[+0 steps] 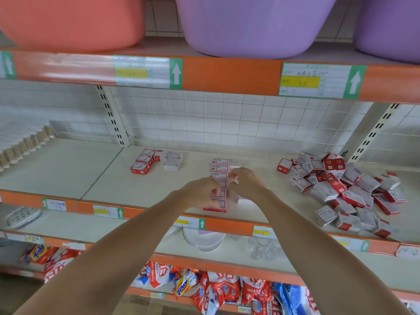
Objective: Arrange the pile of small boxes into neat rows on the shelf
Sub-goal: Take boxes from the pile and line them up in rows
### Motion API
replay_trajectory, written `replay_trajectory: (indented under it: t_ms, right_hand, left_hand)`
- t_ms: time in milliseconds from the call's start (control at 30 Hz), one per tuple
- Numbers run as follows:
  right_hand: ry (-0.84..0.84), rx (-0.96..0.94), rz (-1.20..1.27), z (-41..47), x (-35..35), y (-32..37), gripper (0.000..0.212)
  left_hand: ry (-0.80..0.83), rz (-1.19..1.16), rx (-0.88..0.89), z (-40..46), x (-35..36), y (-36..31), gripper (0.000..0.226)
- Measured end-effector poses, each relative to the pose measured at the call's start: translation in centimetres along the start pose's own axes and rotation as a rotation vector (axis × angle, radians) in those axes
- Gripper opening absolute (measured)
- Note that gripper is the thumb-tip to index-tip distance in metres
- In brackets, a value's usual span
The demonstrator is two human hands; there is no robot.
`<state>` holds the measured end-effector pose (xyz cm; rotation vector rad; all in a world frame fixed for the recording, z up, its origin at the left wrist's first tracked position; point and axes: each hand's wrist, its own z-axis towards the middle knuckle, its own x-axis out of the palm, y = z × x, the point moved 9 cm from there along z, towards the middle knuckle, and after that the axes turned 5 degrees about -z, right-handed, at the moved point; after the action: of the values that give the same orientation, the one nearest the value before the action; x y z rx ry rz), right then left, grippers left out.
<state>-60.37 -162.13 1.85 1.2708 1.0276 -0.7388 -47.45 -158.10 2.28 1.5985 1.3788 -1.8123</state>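
A loose pile of small red-and-white boxes (347,192) lies at the right of the white shelf (113,178). In the middle, a straight row of the same boxes (219,169) runs from back to front. My left hand (200,192) rests against the row's left side, fingers touching the front boxes. My right hand (245,181) sits on the row's right side, fingers curled round a small box that is mostly hidden. A small group of arranged boxes (156,161) stands further left at the back.
An orange basin (72,19) and purple basins (250,23) sit on the shelf above. Wooden sticks (25,144) lie at far left. Below are a white plate (204,241), glasses (263,248) and detergent bags (216,289). Upright posts (111,117) stand at the back.
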Motion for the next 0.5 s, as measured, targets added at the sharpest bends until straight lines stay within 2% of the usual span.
replay_trajectory:
  t_ms: [100, 233, 300, 367, 500]
  right_hand:
    - [0.063, -0.009, 0.008, -0.4, -0.4, -0.6, 0.024]
    - [0.228, -0.008, -0.050, -2.1, -0.8, -1.9, 0.055]
    - [0.268, 0.008, -0.074, -2.9, -0.7, -2.9, 0.062]
    - [0.261, 0.024, -0.097, -3.4, -0.6, -4.0, 0.061]
    - [0.219, 0.004, -0.143, -3.7, -0.6, -5.0, 0.051]
  left_hand:
    - [-0.038, -0.014, -0.001, 0.9, -0.8, -0.5, 0.019]
    - [-0.086, -0.013, 0.042, 2.2, -1.8, -1.8, 0.015]
    - [-0.077, -0.045, 0.065, 2.8, -1.9, -2.5, 0.021]
    - [-0.051, -0.058, 0.073, 3.5, -1.6, -2.7, 0.031]
    - [-0.002, 0.004, 0.071, 4.5, -0.5, -3.4, 0.038]
